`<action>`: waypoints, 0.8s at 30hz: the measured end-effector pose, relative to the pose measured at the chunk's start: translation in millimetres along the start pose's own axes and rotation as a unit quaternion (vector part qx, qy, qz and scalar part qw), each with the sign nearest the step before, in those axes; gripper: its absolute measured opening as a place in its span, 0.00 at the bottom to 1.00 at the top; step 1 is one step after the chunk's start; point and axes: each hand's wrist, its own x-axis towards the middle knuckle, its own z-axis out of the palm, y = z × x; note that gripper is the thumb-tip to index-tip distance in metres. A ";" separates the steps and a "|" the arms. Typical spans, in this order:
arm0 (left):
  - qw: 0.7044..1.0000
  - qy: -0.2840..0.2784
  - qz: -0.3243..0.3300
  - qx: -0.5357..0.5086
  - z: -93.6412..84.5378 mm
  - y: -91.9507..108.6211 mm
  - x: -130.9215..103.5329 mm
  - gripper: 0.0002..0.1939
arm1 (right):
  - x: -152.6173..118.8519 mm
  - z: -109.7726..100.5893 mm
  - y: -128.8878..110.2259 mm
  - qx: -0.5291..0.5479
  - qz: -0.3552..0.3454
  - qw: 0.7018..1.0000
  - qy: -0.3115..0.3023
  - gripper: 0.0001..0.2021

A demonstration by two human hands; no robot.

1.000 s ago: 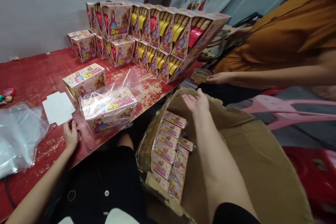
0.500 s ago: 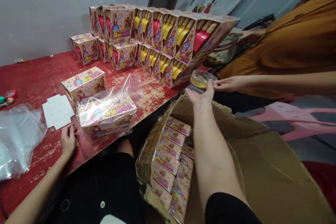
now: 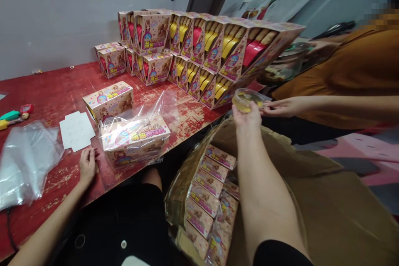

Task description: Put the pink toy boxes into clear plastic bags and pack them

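Your right hand grasps the near side of a round clear tub, held out above the carton; a co-worker's hand is at the tub's far side. Your fingers appear to pass beneath it, though the hold is partly hidden. The tub's yellowish contents are hard to make out. Your left hand lies relaxed and released on the red table, just below a white card.

The bagged box carries large Chinese lettering in yellow and pink; glare on the film breaks up the print. Similar lettering marks the stacked boxes and the packed boxes in the carton, where your right forearm hides part of the load. The carton and the co-worker's body are cut off by the frame.
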 end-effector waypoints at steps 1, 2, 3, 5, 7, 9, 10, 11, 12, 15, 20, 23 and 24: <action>1.000 -0.001 0.001 -0.001 0.1 0.5 -0.2 0.23 | -7.6 -2.0 -1.9 -0.004 0.005 1.000 -0.010 0.08; 1.000 -0.002 0.001 -0.002 0.2 1.0 -0.4 0.23 | -16.4 -4.6 -4.1 -0.008 0.009 1.000 -0.020 0.08; 1.000 -0.003 0.002 -0.004 0.5 1.5 -0.7 0.24 | -26.4 -7.6 -6.6 -0.011 0.013 0.999 -0.030 0.09; 1.000 -0.005 0.004 -0.009 1.2 2.5 -1.2 0.24 | -49.5 -14.8 -12.1 -0.018 0.019 0.999 -0.047 0.11; 1.000 -0.006 0.006 -0.015 2.0 3.2 -1.5 0.24 | -75.8 -23.3 -18.1 -0.025 0.030 0.997 -0.062 0.10; 1.000 -0.003 0.008 -0.021 2.6 4.0 -2.0 0.23 | -105.2 -32.4 -24.0 -0.037 0.049 0.995 -0.076 0.08; 1.000 -0.001 0.010 -0.022 2.8 4.5 -2.3 0.23 | -121.3 -37.2 -26.9 -0.043 0.059 0.994 -0.083 0.08; 1.000 0.000 0.013 -0.023 2.9 5.0 -2.7 0.22 | -138.3 -42.0 -29.7 -0.049 0.065 0.993 -0.090 0.07; 1.000 0.001 0.016 -0.024 2.9 5.6 -3.2 0.21 | -156.4 -47.0 -32.4 -0.058 0.070 0.991 -0.098 0.07; 0.999 0.001 0.023 -0.023 3.5 6.3 -5.1 0.18 | -214.9 -63.4 -41.1 -0.099 0.074 0.985 -0.123 0.09; 0.999 0.005 0.023 -0.034 7.3 3.5 -6.9 0.16 | -308.8 -97.6 -59.3 -0.227 0.123 0.953 -0.157 0.08; 0.999 0.007 0.018 -0.044 9.4 1.5 -7.4 0.16 | -355.1 -118.6 -68.1 -0.308 0.169 0.903 -0.249 0.13; 0.999 0.007 0.015 -0.048 10.0 0.9 -7.6 0.16 | -367.9 -125.3 -69.8 -0.327 0.169 0.885 -0.285 0.18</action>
